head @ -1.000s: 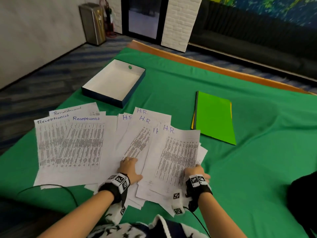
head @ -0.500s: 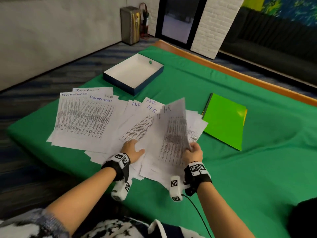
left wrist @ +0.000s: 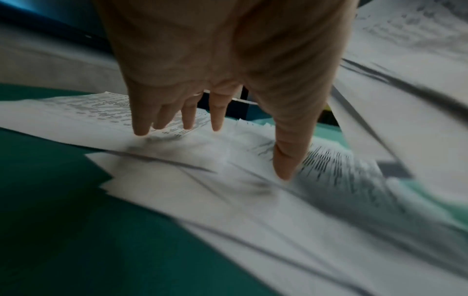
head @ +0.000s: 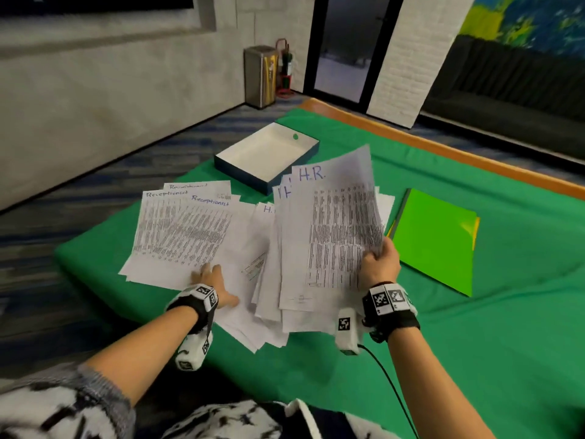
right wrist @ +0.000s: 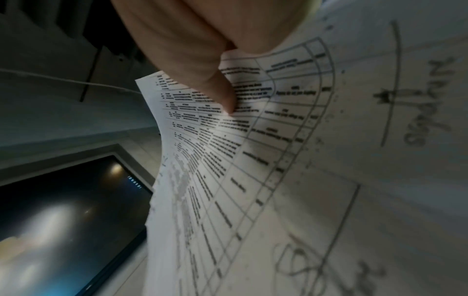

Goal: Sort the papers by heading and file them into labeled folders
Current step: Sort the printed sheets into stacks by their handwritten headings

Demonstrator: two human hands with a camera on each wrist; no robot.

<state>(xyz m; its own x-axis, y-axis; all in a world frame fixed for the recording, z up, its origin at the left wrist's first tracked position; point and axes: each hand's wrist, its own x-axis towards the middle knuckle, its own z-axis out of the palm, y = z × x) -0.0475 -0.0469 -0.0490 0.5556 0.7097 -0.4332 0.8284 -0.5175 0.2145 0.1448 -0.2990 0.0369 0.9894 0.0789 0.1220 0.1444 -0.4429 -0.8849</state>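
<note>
My right hand (head: 378,259) grips a stack of printed sheets headed "H.R." (head: 335,226) by its right edge and holds it tilted up off the table; the thumb (right wrist: 222,94) presses on the top sheet (right wrist: 278,160). Sheets headed "Receptionist" (head: 186,229) lie fanned on the green cloth at the left. My left hand (head: 212,277) rests flat on those papers (left wrist: 177,180), fingers (left wrist: 215,118) straight and spread. Green folders (head: 435,239) with a yellow one beneath lie to the right of the lifted stack.
An open white box with dark blue walls (head: 240,167) stands behind the papers. The green cloth (head: 474,359) covers the table, whose wooden edge (head: 459,153) runs along the far side. More loose sheets (head: 253,327) lie under the lifted stack.
My right hand has raised the H.R. sheets from flat on the table to a steep tilt. My left hand has slid left onto the Receptionist papers. The head view has shifted.
</note>
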